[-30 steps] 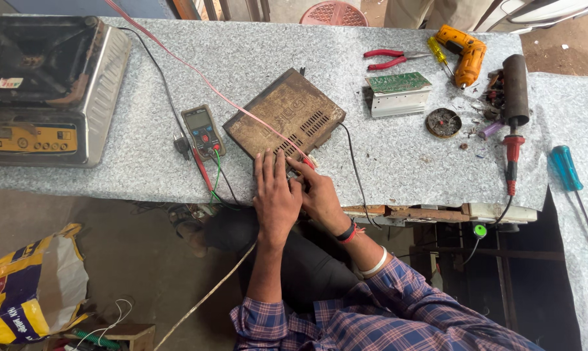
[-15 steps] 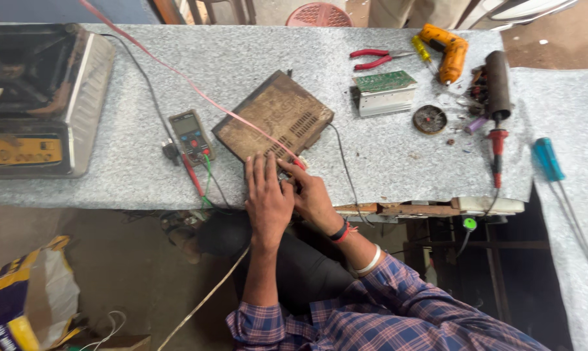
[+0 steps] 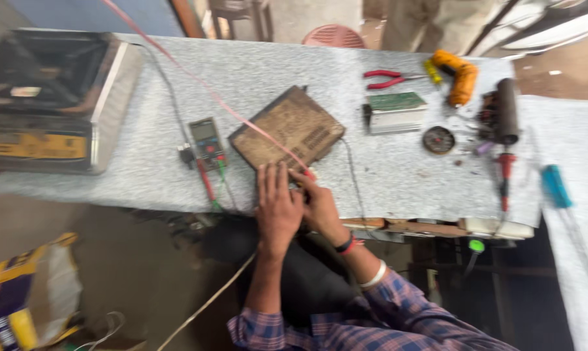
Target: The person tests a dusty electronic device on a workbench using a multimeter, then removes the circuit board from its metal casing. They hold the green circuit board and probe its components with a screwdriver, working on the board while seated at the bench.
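Observation:
A flat brown metal case (image 3: 287, 127) lies on the speckled grey worktop (image 3: 398, 175). My left hand (image 3: 278, 208) rests flat at the case's near edge, fingers stretched out, holding nothing that I can see. Beside it and touching it, my right hand (image 3: 320, 205) pinches the red tip of a pink-red lead (image 3: 242, 120) that runs across the case from the far left. A small multimeter (image 3: 206, 140) with red and green leads lies just left of the case.
A large metal appliance (image 3: 47, 97) fills the table's left end. To the right lie red pliers (image 3: 388, 78), an orange power tool (image 3: 460, 75), a green circuit board (image 3: 395, 104), a dark cylinder (image 3: 505, 110) and two screwdrivers (image 3: 504, 179). A yellow bag (image 3: 14, 292) sits on the floor.
Both hands stay at the near edge of the brown case. Only the view has shifted a little; the picture is blurred.

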The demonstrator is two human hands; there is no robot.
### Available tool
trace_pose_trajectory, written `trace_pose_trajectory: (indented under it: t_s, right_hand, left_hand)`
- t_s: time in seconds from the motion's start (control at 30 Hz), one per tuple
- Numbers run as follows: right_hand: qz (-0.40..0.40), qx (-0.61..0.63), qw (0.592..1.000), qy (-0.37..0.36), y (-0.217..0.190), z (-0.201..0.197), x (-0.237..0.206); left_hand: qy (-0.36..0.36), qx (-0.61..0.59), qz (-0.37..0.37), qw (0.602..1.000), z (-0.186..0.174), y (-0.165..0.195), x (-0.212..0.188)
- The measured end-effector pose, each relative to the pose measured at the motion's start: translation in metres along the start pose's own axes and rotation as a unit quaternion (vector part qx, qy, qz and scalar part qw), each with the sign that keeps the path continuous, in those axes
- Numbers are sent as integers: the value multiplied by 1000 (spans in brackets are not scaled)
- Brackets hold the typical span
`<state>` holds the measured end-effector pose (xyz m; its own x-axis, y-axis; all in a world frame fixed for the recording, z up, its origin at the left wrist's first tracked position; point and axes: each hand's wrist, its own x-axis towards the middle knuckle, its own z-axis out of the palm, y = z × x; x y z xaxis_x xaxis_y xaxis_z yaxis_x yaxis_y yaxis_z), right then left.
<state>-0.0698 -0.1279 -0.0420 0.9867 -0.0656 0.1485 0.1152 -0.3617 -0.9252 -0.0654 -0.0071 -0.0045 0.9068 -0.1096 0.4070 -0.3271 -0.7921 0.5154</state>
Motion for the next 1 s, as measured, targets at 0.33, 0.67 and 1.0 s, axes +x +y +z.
trace_pose_trajectory:
  t_s: [0.33,0.67,1.0]
  right_hand:
    - [-8,8,1000,0,-4,0,2]
    - [-13,15,1000,-3,-8,1,1]
    - [13,10,1000,-6,-5,2,2]
  left_hand:
    - [2,-8,-6,1000,-5,1,2]
    - [-22,-31,-31,999,-11,5,3]
    - [-5,-10,-7,1000,-9,1,2]
